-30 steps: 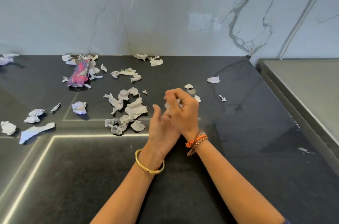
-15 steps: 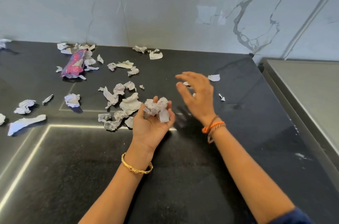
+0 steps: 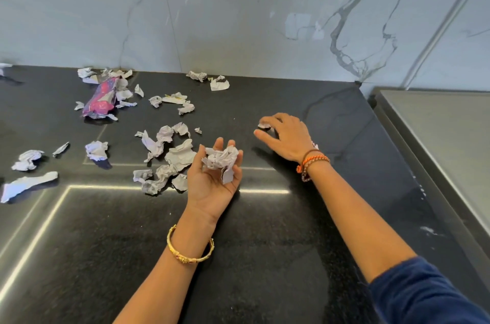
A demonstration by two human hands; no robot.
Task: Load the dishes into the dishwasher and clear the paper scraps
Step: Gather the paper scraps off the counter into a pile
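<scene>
Your right hand [image 3: 287, 135] has left your left hand [image 3: 213, 180] and reached out over the black counter [image 3: 265, 257], its fingertips now closing on a small scrap [image 3: 263, 125] lying there. The left hand stays palm up, fingers loosely cupped around the wad of collected scraps [image 3: 221, 160]. So the gathering goes on piece by piece; most scraps [image 3: 164, 154] still lie scattered to the left, around the pink wrapper [image 3: 100, 98]. No dishes are in view.

Left grip [image 3: 212, 178] cupped, right grip [image 3: 287, 136] curled.
</scene>
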